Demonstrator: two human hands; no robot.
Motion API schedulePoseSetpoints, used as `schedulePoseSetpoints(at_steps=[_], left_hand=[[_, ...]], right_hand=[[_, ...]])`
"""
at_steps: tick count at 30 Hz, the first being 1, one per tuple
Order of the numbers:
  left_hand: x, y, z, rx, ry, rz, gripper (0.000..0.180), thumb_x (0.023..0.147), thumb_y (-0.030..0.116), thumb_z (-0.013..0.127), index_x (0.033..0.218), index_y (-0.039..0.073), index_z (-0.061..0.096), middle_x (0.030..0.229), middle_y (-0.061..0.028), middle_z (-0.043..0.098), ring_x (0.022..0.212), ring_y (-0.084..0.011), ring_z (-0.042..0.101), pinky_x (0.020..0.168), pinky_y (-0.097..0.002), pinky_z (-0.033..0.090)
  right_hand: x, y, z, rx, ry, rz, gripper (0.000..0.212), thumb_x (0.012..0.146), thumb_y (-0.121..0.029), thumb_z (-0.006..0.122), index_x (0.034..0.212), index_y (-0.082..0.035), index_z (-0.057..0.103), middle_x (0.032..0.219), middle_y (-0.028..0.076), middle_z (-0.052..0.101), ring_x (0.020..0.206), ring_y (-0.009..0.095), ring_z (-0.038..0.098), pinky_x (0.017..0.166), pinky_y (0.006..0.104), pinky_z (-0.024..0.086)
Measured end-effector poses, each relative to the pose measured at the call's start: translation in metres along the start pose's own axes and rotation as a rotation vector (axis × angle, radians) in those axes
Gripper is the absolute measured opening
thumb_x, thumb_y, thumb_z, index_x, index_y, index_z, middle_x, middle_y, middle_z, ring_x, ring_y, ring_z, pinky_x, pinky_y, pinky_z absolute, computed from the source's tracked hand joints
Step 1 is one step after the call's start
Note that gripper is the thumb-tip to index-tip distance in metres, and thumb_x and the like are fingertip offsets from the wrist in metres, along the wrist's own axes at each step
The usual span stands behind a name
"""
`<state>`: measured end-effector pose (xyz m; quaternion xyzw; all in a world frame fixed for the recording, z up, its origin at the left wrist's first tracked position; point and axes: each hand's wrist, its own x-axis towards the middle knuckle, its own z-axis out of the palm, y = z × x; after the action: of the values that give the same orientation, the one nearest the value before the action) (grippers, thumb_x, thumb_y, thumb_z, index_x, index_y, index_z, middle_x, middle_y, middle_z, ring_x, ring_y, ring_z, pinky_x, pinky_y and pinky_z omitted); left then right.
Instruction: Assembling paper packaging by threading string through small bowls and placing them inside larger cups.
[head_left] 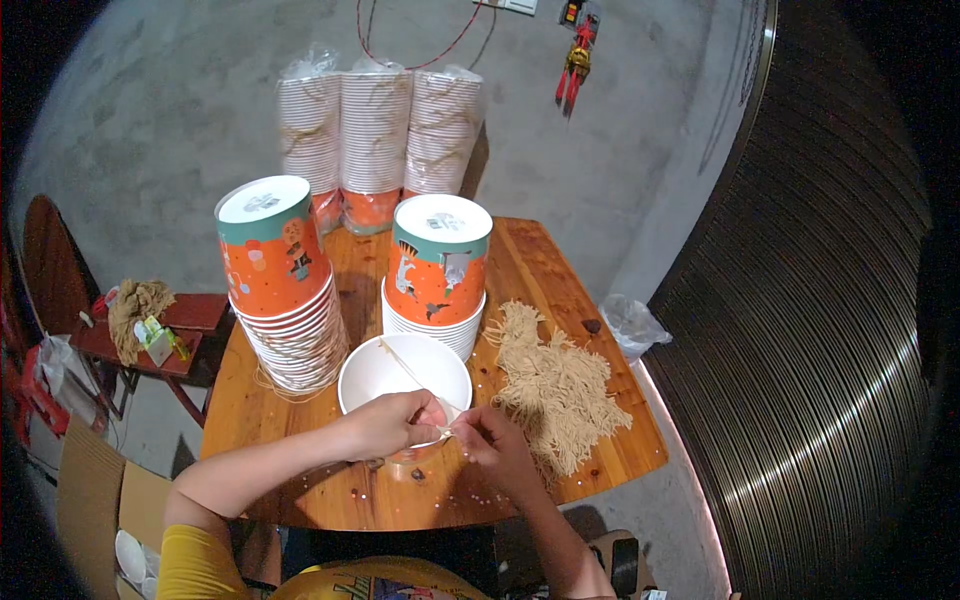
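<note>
A white-lined paper bucket [375,375] stands at the near middle of the table, its mouth facing up. A pale string [402,362] runs across that mouth to its near right rim. There my left hand [400,420] pinches the string between thumb and fingers. Close beside it, my right hand [490,440] has its fingertips closed on the string too; whether a knot is there is too small to tell. Right of the bucket lies a loose heap of tan strings [560,390].
Two upside-down stacks of orange and green paper buckets, a left stack [270,260] and a right stack [437,270], stand behind on the wooden table [530,250]. Bagged bucket stacks [375,140] stand at the back. A red bench [195,312] is left; a ribbed shutter [800,300] is right.
</note>
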<state>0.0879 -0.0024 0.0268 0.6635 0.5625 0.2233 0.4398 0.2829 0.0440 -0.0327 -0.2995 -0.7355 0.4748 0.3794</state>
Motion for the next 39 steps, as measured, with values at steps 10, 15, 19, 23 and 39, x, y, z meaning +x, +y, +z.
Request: schedulePoseSetpoints(at_steps=[10,15,19,23,39], left_hand=[[0.003,-0.013,0.009,0.04,0.135,0.182,0.012,0.086,0.008,0.058,0.094,0.0,0.058,0.077,-0.005,0.06,0.072,-0.0125,0.057,0.065,-0.0278,0.047],[0.005,-0.008,0.014,-0.089,0.127,0.177,0.008,0.084,0.007,0.058,0.091,0.003,0.056,0.071,-0.0028,0.055,0.064,-0.01,0.053,0.055,-0.0261,0.044],[0.004,-0.005,0.018,-0.086,0.138,0.211,0.01,0.084,0.007,0.058,0.093,0.003,0.054,0.072,-0.0037,0.055,0.066,-0.0115,0.054,0.058,-0.0278,0.045],[0.001,0.0,0.02,0.083,0.191,0.264,0.017,0.086,0.014,0.059,0.096,0.002,0.053,0.076,-0.0116,0.057,0.071,-0.0233,0.058,0.065,-0.0342,0.047],[-0.002,0.002,0.023,0.17,0.252,0.264,0.014,0.085,0.014,0.058,0.087,0.0,0.056,0.082,-0.0153,0.058,0.076,-0.0276,0.058,0.069,-0.0371,0.046]], right_hand=[[-0.003,0.004,0.0,0.041,-0.015,0.045,0.009,0.089,-0.011,0.056,0.091,-0.003,0.057,0.074,-0.002,0.052,0.065,0.006,0.047,0.061,0.0214,0.039],[-0.005,0.004,0.0,0.031,0.002,0.04,0.009,0.089,-0.012,0.056,0.091,-0.003,0.057,0.075,-0.002,0.052,0.066,0.006,0.047,0.061,0.0213,0.039],[-0.006,0.01,0.0,0.016,0.001,0.029,0.011,0.09,-0.014,0.056,0.092,-0.003,0.056,0.076,-0.002,0.053,0.066,0.005,0.047,0.061,0.0212,0.04],[-0.007,0.008,0.0,0.017,0.014,0.05,0.011,0.091,-0.015,0.056,0.093,-0.004,0.056,0.076,-0.002,0.053,0.067,0.005,0.047,0.061,0.0212,0.041],[-0.01,0.017,0.0,0.132,0.016,0.094,0.01,0.091,-0.011,0.052,0.093,-0.003,0.057,0.076,-0.001,0.054,0.067,0.006,0.05,0.063,0.0218,0.043]])
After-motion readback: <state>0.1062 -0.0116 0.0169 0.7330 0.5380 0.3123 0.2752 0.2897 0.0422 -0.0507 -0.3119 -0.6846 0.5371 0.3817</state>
